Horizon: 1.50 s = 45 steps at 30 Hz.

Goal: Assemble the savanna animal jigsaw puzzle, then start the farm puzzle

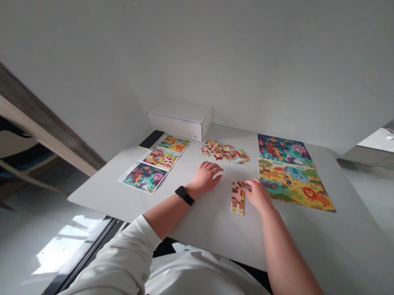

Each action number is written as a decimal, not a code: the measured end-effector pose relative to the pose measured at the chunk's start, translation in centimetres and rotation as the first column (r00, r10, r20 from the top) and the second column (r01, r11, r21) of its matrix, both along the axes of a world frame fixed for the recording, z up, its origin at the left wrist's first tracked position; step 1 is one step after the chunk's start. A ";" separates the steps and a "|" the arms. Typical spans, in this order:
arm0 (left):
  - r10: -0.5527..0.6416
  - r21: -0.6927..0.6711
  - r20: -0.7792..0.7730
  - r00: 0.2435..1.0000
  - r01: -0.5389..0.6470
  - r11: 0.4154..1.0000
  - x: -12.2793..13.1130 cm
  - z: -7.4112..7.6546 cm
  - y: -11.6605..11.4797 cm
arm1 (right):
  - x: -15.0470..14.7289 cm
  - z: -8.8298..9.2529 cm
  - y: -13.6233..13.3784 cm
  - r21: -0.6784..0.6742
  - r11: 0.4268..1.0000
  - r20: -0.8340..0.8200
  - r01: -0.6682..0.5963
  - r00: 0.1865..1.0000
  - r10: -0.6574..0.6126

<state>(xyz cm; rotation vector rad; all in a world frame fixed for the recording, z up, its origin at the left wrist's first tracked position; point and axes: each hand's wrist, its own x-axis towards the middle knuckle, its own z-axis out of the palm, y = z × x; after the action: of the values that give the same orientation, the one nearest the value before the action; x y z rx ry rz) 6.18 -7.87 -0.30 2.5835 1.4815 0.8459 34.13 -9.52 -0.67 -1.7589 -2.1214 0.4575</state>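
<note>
My left hand [206, 175] lies flat on the white table [207, 219], fingers stretched towards a pile of loose puzzle pieces [224, 151]; a black watch is on its wrist. My right hand [257, 192] rests beside a short column of joined puzzle pieces [238, 197], with its fingertips pinched at the column's top right edge. Two finished colourful puzzles [291, 174] lie to the right of that hand.
Three picture cards [156, 162] lie in a row on the left of the table, a black phone [151, 139] behind them. A white box [180, 119] stands at the back against the wall. A bed edge is at left.
</note>
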 end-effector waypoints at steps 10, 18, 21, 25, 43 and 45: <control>0.431 -0.167 -0.026 0.902 -0.429 0.888 -7.0 3.1 6.9 | 0.4 -0.9 0.1 0.092 0.996 -0.055 0.011 0.998 -0.006; 0.386 -0.261 -0.218 0.896 -0.435 0.862 -7.2 2.9 12.3 | 0.7 -1.4 0.4 0.182 0.983 -0.123 -0.011 0.992 0.034; 0.381 -0.273 -0.237 0.894 -0.438 0.857 -7.5 2.5 13.0 | 0.8 -1.3 0.8 0.191 0.981 -0.158 -0.030 0.986 0.060; 0.408 -0.292 -0.212 0.888 -0.456 0.841 -8.4 2.2 13.2 | 0.6 -1.1 1.0 0.235 0.972 -0.214 -0.024 0.974 0.076; 0.334 -0.314 -0.257 0.907 -0.405 0.858 -9.6 3.5 13.2 | -0.3 -0.7 0.9 0.221 0.973 -0.258 -0.063 0.959 0.120; 0.295 -0.297 -0.231 0.927 -0.356 0.886 -8.9 3.6 13.2 | -0.4 -0.7 0.9 0.232 0.971 -0.266 -0.051 0.957 0.114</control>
<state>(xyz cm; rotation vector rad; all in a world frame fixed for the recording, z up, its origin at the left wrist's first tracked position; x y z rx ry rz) -2.73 5.29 3.32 2.2420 1.9547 0.3353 33.78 -8.63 -1.41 -1.3971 -1.9667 0.4400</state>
